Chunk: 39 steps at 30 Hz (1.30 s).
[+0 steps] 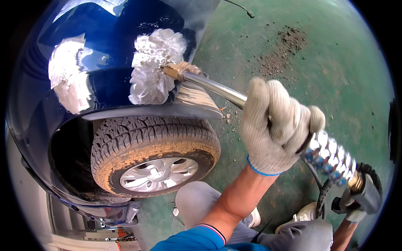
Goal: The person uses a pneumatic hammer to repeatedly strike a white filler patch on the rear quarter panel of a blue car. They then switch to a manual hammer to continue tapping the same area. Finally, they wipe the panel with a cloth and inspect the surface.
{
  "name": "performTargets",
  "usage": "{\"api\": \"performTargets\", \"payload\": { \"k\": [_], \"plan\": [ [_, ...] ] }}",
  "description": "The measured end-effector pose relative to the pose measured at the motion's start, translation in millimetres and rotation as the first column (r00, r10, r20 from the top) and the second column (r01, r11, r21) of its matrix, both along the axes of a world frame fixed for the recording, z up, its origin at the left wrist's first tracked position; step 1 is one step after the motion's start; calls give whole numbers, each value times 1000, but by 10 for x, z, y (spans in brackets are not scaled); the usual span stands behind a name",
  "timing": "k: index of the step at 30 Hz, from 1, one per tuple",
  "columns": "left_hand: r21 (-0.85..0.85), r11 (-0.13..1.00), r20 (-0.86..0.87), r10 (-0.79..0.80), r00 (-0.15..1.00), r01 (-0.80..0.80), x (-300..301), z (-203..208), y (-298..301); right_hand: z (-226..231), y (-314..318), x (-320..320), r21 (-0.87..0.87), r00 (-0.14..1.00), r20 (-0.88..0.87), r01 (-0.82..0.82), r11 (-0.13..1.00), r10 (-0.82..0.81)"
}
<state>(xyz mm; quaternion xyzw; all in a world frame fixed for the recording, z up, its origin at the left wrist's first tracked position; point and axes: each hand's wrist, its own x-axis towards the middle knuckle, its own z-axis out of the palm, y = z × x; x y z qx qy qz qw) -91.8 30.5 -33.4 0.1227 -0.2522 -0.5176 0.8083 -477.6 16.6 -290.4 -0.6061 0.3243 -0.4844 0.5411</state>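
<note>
With my left hand [276,125] clamped mid-lance [217,88] and my right hand [356,205] closed on the trigger grip [368,192] at four o'clock, I'd sweep the brass nozzle [178,70] steadily across the foam [153,67] on the blue fender [113,79] at eleven o'clock, above the tyre [150,146].

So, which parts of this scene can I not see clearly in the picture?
- Head view: the right hand is partly cut by the dark rim; its grip on the wand's black handle is unclear.
- The wand's nozzle tip is buried in white foam.
- The tyre top is hidden under the blue car's arch.
</note>
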Motion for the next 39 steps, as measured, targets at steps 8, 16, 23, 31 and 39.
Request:
{"api": "performTargets", "payload": {
  "k": [8, 16, 23, 31, 39],
  "plan": [
    [394, 832, 326, 270, 906, -390, -224, 90, 85, 226, -128, 164, 407, 698, 709, -522, 750, 101],
    [400, 880, 241, 168, 956, -255, -119, -48, -108, 406, -300, 228, 394, 706, 688, -558, 730, 168],
    [376, 854, 276, 267, 923, -359, -82, -26, -108, 631, -383, 468, 352, 703, 664, -593, 724, 253],
    [370, 864, 234, 269, 934, -341, -75, -48, -104, 796, -366, 536, 420, 711, 690, -547, 724, 137],
    [271, 912, 159, 272, 949, -307, -108, -45, -95, 981, -532, 529, 380, 719, 640, -601, 703, 270]
  ]
}}
